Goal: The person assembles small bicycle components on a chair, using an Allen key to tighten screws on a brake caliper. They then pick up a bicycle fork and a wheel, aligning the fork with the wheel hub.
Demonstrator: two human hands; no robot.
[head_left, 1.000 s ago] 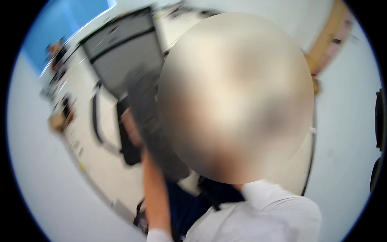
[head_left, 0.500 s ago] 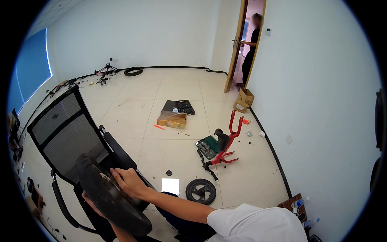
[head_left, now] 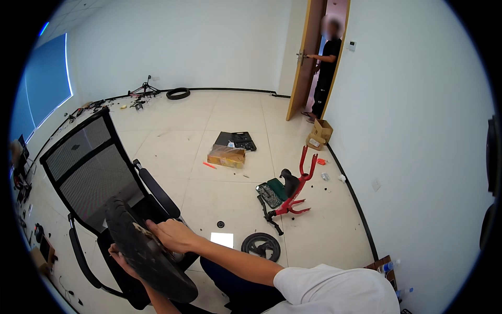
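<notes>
A thick black-tyred wheel [head_left: 151,267] is held tilted over the seat of a black mesh-backed office chair [head_left: 86,152]. My left hand [head_left: 124,262] grips the tyre from its left side, the fingertips showing at the edge and the palm hidden behind the rubber. My right hand [head_left: 171,235] is closed at the wheel's hub side, its fingers curled against a light metal part [head_left: 140,229]. What exactly those fingers press or hold there is partly hidden.
A red bike frame [head_left: 295,196] lies right of centre beside a green case of small parts [head_left: 271,193]. A spoked black wheel [head_left: 261,247] lies near my legs. Cardboard boxes [head_left: 319,134] stand by the door [head_left: 305,63], where a person [head_left: 325,68] stands.
The person at the doorway has come further into the opening, a hand at the door handle. My view has shifted slightly; both hands stay on the wheel.
</notes>
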